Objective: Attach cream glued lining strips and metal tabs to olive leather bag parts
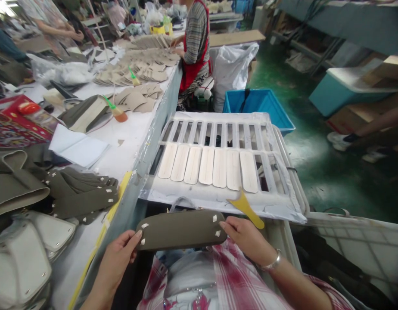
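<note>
Between my two hands I hold a long olive-grey panel (181, 230) with rounded ends and small white tabs near its corners. My left hand (123, 249) pinches its left end, thumb on top. The right end is gripped by my right hand (242, 234), which wears a bracelet on the wrist. Beyond the panel, a white slatted rack (186, 193) carries a row of pale oblong strips (206, 165). A yellow spatula-like scraper (249, 209) lies on the rack's near edge, just past my right hand.
At left, a white-topped table (128, 142) bears stacked olive-grey pieces (82, 198), white panels (21, 254), glue bottles with green nozzles (116, 113) and a red box (21, 120). A blue bin (260, 105) stands behind the rack. A co-worker in a red apron (195, 47) sits beyond.
</note>
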Motion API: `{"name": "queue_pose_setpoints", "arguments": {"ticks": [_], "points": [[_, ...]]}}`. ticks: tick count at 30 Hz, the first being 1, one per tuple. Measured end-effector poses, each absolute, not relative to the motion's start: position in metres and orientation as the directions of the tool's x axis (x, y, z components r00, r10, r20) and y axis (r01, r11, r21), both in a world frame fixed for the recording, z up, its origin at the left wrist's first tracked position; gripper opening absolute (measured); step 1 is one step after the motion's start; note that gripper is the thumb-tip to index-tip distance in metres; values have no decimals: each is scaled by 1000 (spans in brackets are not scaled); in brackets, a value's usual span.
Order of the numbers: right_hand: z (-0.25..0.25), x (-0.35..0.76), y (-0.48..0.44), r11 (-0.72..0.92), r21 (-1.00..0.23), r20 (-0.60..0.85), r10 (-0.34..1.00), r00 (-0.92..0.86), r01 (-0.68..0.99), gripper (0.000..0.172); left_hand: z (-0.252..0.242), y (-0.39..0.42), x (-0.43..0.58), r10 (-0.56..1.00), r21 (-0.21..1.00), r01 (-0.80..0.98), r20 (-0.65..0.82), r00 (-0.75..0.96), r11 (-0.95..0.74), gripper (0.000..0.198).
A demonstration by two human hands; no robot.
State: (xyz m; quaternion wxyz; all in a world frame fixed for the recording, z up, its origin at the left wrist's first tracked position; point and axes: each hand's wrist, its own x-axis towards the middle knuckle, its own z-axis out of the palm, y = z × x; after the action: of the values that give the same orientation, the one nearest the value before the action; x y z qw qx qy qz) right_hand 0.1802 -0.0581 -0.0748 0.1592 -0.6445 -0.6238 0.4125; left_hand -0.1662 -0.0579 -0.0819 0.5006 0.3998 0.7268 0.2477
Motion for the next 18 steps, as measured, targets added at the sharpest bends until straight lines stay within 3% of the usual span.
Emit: {"name": "queue_pose_setpoints", "arguments": {"ticks": [7, 11, 14, 18], "points": [[-72, 177, -58, -156, -643, -336, 937, -93, 750, 41, -80, -54, -168, 828, 704, 449, -527, -191, 551, 43], [-79, 177, -61, -165, -645, -358, 928, -104, 746, 43, -68, -54, -166, 898, 675, 602, -396, -191, 426, 42], [-90, 179, -60, -268, -653, -459, 884, -88, 708, 45, -65, -50, -170, 928, 696, 621, -334, -164, 360, 39], [-93, 175, -58, -451, -644, -591, 806, -27, 618, 48, -70, -45, -179, 905, 748, 522, -401, -138, 411, 36]]}}
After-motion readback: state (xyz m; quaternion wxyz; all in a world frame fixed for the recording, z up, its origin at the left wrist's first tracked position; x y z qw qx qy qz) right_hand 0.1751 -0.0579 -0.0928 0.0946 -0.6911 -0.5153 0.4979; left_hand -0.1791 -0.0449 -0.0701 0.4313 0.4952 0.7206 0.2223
